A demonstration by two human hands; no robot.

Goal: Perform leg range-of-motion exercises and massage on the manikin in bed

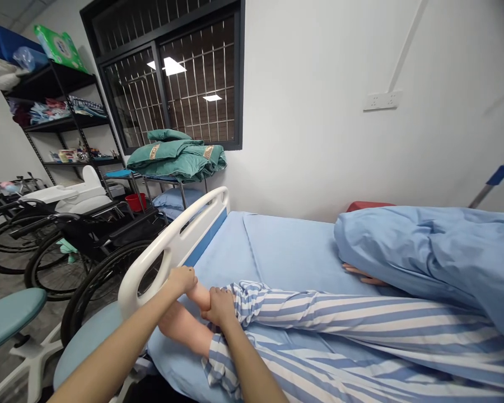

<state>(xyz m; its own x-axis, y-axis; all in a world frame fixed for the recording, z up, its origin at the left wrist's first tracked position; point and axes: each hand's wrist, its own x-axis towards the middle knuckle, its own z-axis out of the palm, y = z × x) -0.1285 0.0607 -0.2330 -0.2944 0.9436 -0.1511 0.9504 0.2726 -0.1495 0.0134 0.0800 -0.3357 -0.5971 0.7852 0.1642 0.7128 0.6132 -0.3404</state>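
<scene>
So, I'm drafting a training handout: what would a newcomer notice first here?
Front and centre, a left hand and a right hand grip the bare foot of a person lying in blue-and-white striped pyjamas on a blue-sheeted bed. Further left stand black wheelchairs, and green quilts are piled on a rack below the barred window.

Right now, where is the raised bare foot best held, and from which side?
Grip the raised bare foot at the ankle, coming from the near side: it juts past the striped trouser cuff, leaving the narrow ankle bare, where the right hand sits, while the left hand takes the toe end.
</scene>
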